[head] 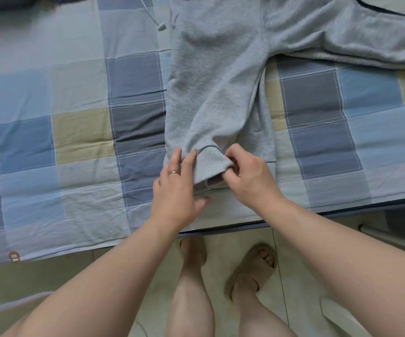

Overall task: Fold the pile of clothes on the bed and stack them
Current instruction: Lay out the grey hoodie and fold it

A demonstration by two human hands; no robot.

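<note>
A light grey hoodie (221, 69) lies spread on the bed, its body running toward me and one sleeve stretched off to the upper right. A sleeve is folded down over the body, and its ribbed cuff (208, 164) ends near the bed's front edge. My left hand (177, 188) rests with straight fingers on the fabric just left of the cuff. My right hand (247, 173) pinches the cuff's right edge between thumb and curled fingers. The hoodie's white drawstring (151, 14) trails onto the sheet at the upper left.
The bed carries a checked sheet (74, 117) in blue, grey and beige. Dark folded fabric (9, 1) shows at the top left corner. The bed's front edge (245, 226) runs just below my hands, with tiled floor and my feet in slippers beneath.
</note>
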